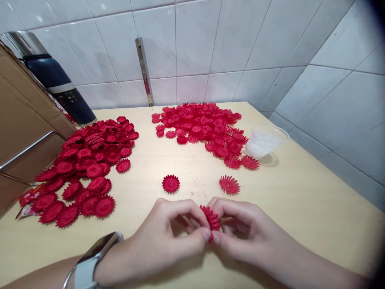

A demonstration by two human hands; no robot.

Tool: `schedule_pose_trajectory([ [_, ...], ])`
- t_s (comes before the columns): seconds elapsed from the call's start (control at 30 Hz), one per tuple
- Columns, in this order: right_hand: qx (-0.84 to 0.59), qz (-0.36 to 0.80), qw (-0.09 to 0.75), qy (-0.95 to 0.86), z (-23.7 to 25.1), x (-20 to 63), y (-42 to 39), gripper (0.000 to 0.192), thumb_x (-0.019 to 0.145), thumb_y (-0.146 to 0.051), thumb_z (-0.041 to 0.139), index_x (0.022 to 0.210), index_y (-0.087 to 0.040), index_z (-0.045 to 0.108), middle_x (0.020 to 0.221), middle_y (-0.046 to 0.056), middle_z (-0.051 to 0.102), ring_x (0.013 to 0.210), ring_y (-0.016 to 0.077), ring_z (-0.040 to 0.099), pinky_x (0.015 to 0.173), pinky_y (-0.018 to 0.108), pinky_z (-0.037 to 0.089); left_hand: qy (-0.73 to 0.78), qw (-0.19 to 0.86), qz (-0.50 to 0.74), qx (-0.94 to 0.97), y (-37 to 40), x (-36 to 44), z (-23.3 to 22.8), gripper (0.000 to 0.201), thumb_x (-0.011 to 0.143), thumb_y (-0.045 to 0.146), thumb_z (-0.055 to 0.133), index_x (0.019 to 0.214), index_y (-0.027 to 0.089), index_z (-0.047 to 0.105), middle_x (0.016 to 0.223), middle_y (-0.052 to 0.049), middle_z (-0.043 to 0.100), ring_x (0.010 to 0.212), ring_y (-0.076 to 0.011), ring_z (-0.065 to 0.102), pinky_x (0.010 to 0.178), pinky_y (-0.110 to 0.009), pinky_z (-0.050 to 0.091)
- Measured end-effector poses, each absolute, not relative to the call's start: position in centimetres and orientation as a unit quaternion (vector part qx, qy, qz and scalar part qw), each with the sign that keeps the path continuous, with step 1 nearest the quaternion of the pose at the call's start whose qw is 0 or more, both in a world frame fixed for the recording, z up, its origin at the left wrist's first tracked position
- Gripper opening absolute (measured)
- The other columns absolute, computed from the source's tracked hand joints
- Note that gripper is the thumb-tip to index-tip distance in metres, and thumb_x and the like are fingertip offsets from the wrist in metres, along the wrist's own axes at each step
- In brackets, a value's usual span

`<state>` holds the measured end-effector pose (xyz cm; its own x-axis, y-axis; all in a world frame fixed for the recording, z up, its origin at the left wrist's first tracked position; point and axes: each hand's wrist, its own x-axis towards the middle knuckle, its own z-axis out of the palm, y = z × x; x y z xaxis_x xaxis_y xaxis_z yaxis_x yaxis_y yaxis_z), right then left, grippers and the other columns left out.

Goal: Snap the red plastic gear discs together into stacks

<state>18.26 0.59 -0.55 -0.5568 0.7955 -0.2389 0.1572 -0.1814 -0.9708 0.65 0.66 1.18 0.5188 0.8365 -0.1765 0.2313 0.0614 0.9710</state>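
Between my two hands, low in the middle of the view, is a red petalled disc [211,218], like a fabric flower piece, tilted up on edge. My left hand [180,226] pinches it from the left with thumb and forefinger. From the right, my right hand [240,228] grips the same disc, thumbs nearly meeting at its lower edge. Fingers cover part of it. Just beyond lie two single pieces on the table: a darker, fuller red flower [171,183] on the left and a flatter red flower disc [229,185] on the right.
A heap of thick red flowers [93,160] lies left, beside a cardboard box [27,104] and a dark bottle [60,76]. Flatter red discs [198,120] spread at the back. A clear cup [261,140] with whitish contents stands right. A tiled wall [195,44] borders the table.
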Motion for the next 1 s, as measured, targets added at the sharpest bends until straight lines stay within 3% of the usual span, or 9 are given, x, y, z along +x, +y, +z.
schedule_pose_trajectory([
  [0.13,-0.401,0.634,0.251,-0.612,-0.4,18.2,0.5,0.008,0.078,-0.022,0.055,0.072,-0.018,0.054,0.074,0.001,0.055,0.066,0.0128,0.047,0.058,0.024,0.038,0.413,0.582,0.260,0.650,0.4,0.7,1.0,0.006,0.072,0.018,0.064,0.077,0.016,0.062,0.074,0.002,0.064,0.071,-0.0099,0.056,0.067,-0.019,0.044],
  [0.33,-0.423,0.614,0.263,-0.613,-0.6,18.2,0.6,0.008,0.077,-0.019,0.055,0.068,-0.018,0.054,0.070,0.000,0.054,0.060,0.0111,0.044,0.053,0.023,0.036,0.448,0.503,0.233,0.702,0.7,0.4,1.1,0.016,0.081,0.015,0.050,0.070,0.016,0.062,0.068,0.002,0.064,0.064,-0.0093,0.056,0.061,-0.018,0.043],
  [0.57,-0.459,0.620,0.286,-0.568,-0.5,18.7,1.7,0.009,0.075,-0.022,0.056,0.068,-0.017,0.052,0.066,-0.001,0.054,0.054,0.0089,0.043,0.047,0.021,0.033,0.516,0.164,0.229,0.809,2.6,-0.5,1.4,0.016,0.079,0.017,0.045,0.069,0.015,0.057,0.071,-0.004,0.062,0.066,-0.0154,0.056,0.061,-0.026,0.041],
  [0.83,-0.477,0.589,0.319,-0.569,-0.3,19.5,2.7,0.014,0.075,-0.025,0.058,0.066,-0.016,0.053,0.060,-0.003,0.048,0.048,0.0076,0.041,0.043,0.021,0.032,0.562,0.036,0.178,0.807,6.3,-1.5,1.6,0.020,0.081,0.021,0.044,0.067,0.016,0.059,0.067,-0.004,0.063,0.062,-0.0168,0.056,0.054,-0.025,0.037],
  [0.9,-0.484,0.588,0.328,-0.559,-0.4,19.7,2.8,0.017,0.075,-0.029,0.059,0.067,-0.016,0.052,0.060,-0.003,0.049,0.047,0.0074,0.041,0.043,0.021,0.032,0.560,0.040,0.185,0.807,8.3,-1.7,2.2,0.021,0.083,0.022,0.043,0.075,0.015,0.061,0.070,-0.005,0.065,0.061,-0.0165,0.058,0.056,-0.026,0.040],
  [1.0,-0.483,0.597,0.346,-0.539,-0.4,19.7,2.9,0.021,0.075,-0.033,0.060,0.067,-0.017,0.049,0.059,-0.003,0.051,0.046,0.0072,0.041,0.043,0.021,0.031,0.527,0.045,0.191,0.827,10.7,-1.0,3.3,0.026,0.088,0.026,0.038,0.099,0.017,0.060,0.091,-0.006,0.067,0.079,-0.0179,0.060,0.070,-0.028,0.042],
])
